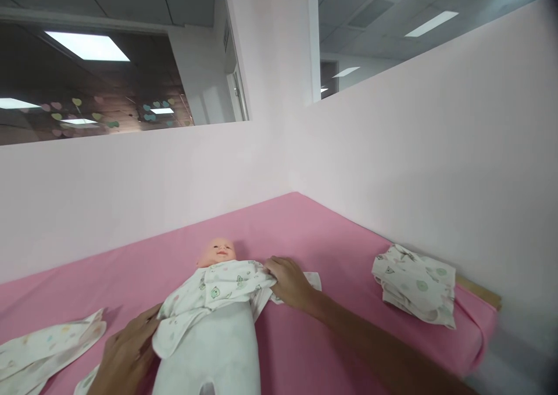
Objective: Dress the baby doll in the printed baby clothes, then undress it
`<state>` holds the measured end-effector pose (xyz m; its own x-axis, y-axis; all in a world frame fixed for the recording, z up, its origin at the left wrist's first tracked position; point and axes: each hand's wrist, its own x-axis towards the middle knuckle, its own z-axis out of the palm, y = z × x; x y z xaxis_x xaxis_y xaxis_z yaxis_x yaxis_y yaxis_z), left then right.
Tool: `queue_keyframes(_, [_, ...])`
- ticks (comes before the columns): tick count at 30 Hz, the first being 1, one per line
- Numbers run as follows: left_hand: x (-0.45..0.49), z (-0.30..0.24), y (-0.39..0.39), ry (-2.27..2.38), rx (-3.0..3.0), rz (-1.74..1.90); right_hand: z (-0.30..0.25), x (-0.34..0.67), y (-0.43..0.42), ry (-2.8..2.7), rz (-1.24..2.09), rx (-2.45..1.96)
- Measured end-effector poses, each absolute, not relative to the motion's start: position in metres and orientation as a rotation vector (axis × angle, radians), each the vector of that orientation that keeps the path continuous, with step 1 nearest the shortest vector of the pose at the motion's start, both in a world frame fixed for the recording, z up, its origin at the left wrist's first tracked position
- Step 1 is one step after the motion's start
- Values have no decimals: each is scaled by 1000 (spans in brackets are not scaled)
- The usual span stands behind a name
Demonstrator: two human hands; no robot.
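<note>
A baby doll (217, 251) lies on its back on the pink sheet (305, 232), head toward the wall. It wears a white printed top (218, 290) over a plain white body (213, 348). My right hand (288, 282) rests at the doll's shoulder, fingers closed on the top's sleeve. On the doll's other side my left hand (126, 354) lies against the lower hem of the top, fingers curled on the fabric.
A crumpled printed garment (414, 284) lies on the sheet at the right, near the pale pink wall (392, 151). Another printed cloth (43, 345) lies at the left edge. A wooden edge (479, 293) shows at the right corner. Walls close off the back and right.
</note>
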<state>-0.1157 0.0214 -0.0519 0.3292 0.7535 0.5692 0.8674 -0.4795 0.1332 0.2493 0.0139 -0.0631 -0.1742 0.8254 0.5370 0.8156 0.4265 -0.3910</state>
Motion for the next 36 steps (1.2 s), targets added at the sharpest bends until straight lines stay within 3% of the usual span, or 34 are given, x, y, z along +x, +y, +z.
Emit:
queue_keyframes(7, [-100, -41, -8, -1677, -2384, -1201, -73, 250, -30, -2043, 45, -1189])
queue_keyframes(10, [-72, -20, -34, -2223, -2335, -1568, -90, 248, -38, -2077, -118, -1160])
queue_keyframes(13, [-48, -5, -46, -2442, -2107, -2026, -96, 244, -40, -2154, -314, -1053])
queue_keyframes(20, [-23, -11, -47, -2360, -1951, -2390, -91, 248, -38, -2142, -403, -948])
queue_keyframes(25, [-49, -17, -28, -2321, -2036, -1809, -98, 270, -22, -1954, -569, -1129])
queue_keyframes(36, [-220, -24, -25, -2527, -1594, -774, -112, 273, -21, -1907, -653, -1230])
